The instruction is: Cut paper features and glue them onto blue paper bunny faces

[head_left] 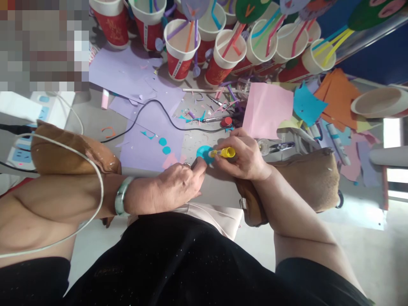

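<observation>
Glue stick (223, 152), yellow, sits in the right hand (247, 155), fingers closed around it, tip on a teal paper disc (204, 154) lying on the grey tabletop (219, 189) near its front edge. Left hand (178, 185) is loosely curled, holding nothing, index fingertip pressing the disc's edge; green bangle (123, 195) on that wrist. Clutter behind: lilac paper sheets (149, 140), black cable (159, 108) snaking across, red cap (226, 121), pink sheet (269, 110), scissors (282, 147), rows of red paper cups (178, 49) with coloured straws. Cup print is too blurred to read. Both forearms angle inward over the lap.
</observation>
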`<control>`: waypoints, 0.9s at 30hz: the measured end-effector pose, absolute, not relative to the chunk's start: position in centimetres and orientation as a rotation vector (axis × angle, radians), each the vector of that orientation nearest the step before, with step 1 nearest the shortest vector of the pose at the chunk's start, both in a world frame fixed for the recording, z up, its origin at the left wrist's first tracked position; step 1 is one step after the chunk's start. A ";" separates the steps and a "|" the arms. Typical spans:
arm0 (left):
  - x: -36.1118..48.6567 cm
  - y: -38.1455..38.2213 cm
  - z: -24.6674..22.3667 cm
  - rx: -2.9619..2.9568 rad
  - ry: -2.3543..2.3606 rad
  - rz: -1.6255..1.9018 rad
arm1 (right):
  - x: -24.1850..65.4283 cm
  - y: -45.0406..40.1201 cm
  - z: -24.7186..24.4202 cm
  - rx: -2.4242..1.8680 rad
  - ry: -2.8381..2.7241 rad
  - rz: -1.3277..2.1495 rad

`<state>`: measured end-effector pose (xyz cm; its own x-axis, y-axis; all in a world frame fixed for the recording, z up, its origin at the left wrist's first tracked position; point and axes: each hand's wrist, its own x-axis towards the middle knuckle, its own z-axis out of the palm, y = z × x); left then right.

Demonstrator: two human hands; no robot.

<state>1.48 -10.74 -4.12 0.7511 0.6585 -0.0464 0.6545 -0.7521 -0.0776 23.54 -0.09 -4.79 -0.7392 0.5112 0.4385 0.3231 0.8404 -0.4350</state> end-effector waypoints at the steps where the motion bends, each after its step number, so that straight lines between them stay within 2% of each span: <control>1: 1.5 -10.7 -4.1 -2.892 -1.087 0.108 | 23.5 -0.1 -4.9 -0.602 -2.466 0.436; 10: 1.5 -10.9 -4.6 -2.887 -1.117 0.071 | 23.1 -0.4 -5.6 -0.667 -2.571 0.258; 17: 1.4 -10.8 -4.5 -2.884 -1.090 0.056 | 23.8 -0.5 -4.9 -0.866 -2.263 0.284; 23: 1.4 -10.8 -4.5 -2.857 -1.084 0.071 | 23.4 -0.5 -4.7 -0.636 -2.435 0.313; 27: 1.5 -10.9 -4.4 -2.861 -1.106 0.071 | 23.2 -0.3 -5.5 -0.654 -2.569 0.334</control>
<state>1.46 -10.89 -4.43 0.7392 0.6733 -0.0166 0.6699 -0.7376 -0.0852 23.18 -0.30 -5.47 -0.7787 0.5015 0.3770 0.3884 0.8572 -0.3381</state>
